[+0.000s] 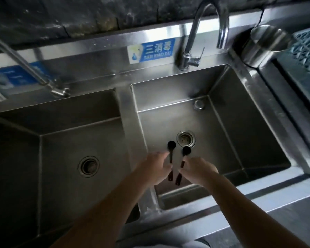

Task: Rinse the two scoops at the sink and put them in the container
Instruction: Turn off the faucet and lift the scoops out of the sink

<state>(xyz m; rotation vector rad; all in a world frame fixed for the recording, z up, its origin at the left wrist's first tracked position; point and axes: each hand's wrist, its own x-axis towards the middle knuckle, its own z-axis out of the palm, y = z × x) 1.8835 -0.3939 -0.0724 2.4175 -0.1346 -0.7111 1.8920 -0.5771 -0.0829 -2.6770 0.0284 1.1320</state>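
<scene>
Two bare hands reach over the right basin (222, 122) of a stainless steel double sink, and each holds one dark scoop by its handle. The left hand (155, 169) is closed around the handle of the left scoop (171, 154), whose round bowl lies just left of the basin's drain (186, 138). The right hand (198, 171) pinches the handle of the right scoop (183, 161), whose bowl sits just below that drain. The two scoops run nearly parallel, close together but apart, bowls pointing away from the person. One gooseneck faucet (204, 29) stands behind the drain, with no water visibly running. A second faucet (25, 65) reaches in from the far left, above the left basin (61, 140) with its own drain (88, 166). One round steel container (263, 45) stands up and to the right of the drain, beside a blue rack (308, 49).
</scene>
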